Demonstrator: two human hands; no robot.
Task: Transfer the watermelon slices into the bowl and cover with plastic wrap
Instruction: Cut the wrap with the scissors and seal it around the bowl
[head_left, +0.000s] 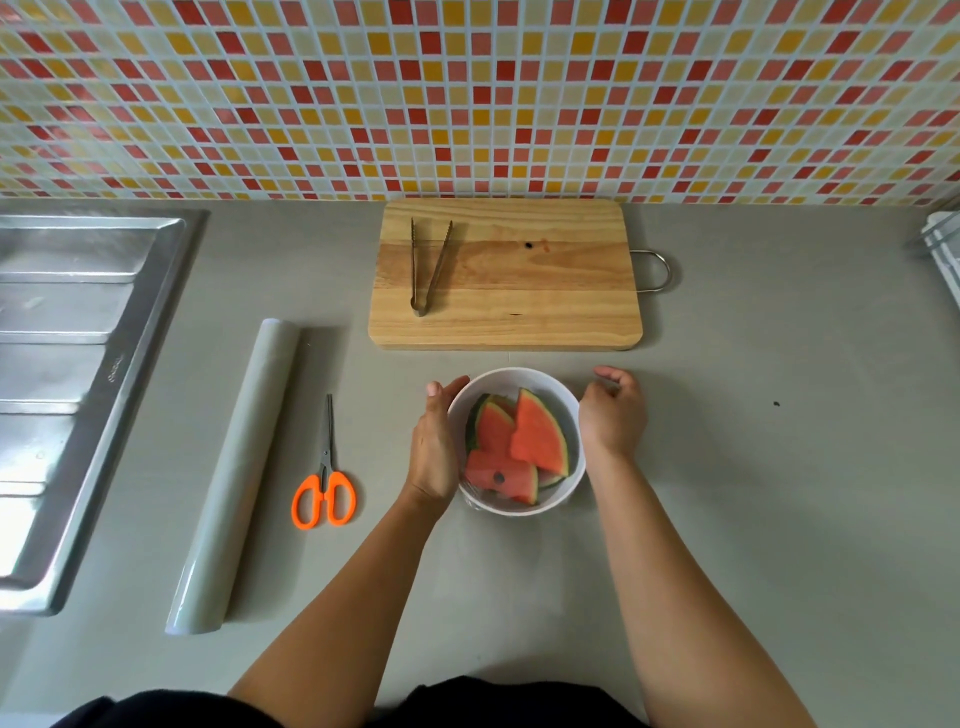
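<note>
Head view: red watermelon slices lie in the round white bowl. Its side is pressed by the left hand, fingers straight and together; the right hand curls beside it, grip unclear. I think the bowl is light and smooth, so it is best held at both sides.

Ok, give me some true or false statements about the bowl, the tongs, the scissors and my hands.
The watermelon slices lie in the white bowl. True.
The tongs lie in the bowl. False: they lie on the cutting board.
The scissors lie between the wrap roll and the bowl. True.
The right hand holds the scissors. False: it is at the bowl's right side, the left hand at its left.
</note>
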